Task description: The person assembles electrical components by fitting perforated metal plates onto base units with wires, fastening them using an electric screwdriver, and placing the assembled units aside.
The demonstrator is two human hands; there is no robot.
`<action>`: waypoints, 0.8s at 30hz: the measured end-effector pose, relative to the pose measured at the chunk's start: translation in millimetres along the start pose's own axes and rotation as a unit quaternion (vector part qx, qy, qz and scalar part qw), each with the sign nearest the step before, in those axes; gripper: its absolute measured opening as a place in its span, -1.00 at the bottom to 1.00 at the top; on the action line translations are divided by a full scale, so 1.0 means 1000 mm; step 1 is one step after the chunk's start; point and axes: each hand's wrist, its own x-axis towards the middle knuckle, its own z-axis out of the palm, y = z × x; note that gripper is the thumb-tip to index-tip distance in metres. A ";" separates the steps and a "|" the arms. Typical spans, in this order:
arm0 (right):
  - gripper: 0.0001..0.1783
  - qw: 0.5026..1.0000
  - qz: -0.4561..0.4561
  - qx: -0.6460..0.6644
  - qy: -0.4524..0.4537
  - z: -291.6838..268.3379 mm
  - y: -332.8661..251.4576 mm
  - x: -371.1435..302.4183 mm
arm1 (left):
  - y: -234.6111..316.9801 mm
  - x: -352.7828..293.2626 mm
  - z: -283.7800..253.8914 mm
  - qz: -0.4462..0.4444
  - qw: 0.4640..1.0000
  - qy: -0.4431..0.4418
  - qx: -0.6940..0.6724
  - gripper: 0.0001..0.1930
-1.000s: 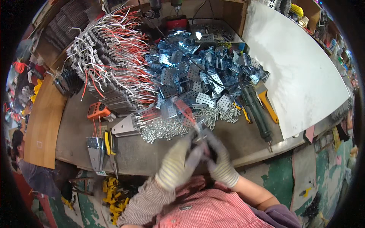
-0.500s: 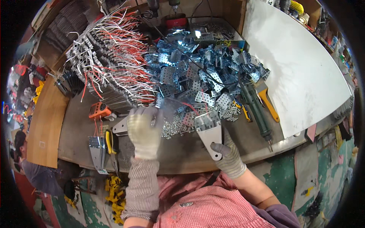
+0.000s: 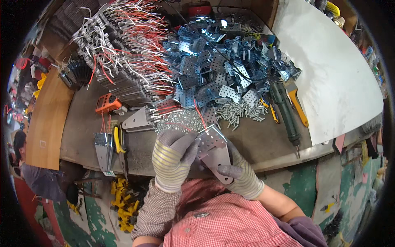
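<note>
My right hand (image 3: 243, 172), in a striped knit glove, grips a grey tapered metal housing (image 3: 218, 160) near the front edge of the bench. Its thumb lies over the narrow end, beside a round hole. A perforated metal bracket (image 3: 212, 140) sits at the wide end, and a red wire (image 3: 200, 115) rises from there. My left hand (image 3: 173, 158), gloved too, is closed at the left edge of the bracket, with thumb and fingers drawn together. What is between those fingertips is hidden. Small metal nuts (image 3: 181, 120) lie in a pile just beyond the left hand.
Stacked grey housings with red and white wires (image 3: 135, 61) fill the back left. Loose perforated brackets (image 3: 222, 61) are heaped behind the screws (image 3: 242, 112). A power screwdriver (image 3: 284, 111) and brush (image 3: 297, 103) lie right; yellow-handled pliers (image 3: 119, 140) and an orange meter (image 3: 108, 103) left.
My left hand has come right and toward me, from beside the nut pile to the bracket. My right hand has drawn the housing slightly left and nearer. The whole view has shifted a little.
</note>
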 end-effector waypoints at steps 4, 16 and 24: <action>0.14 1.000 0.007 0.015 -0.015 0.007 0.002 -0.001 | -0.006 0.002 -0.005 0.016 1.000 0.000 0.018 -0.71; 0.19 0.999 0.030 -0.008 -0.019 0.019 0.003 -0.002 | -0.010 -0.002 -0.015 0.000 1.000 -0.014 0.008 -0.76; 0.13 0.999 0.003 -0.036 0.005 0.016 0.015 0.002 | -0.003 -0.019 0.000 -0.144 0.990 0.007 0.000 -0.49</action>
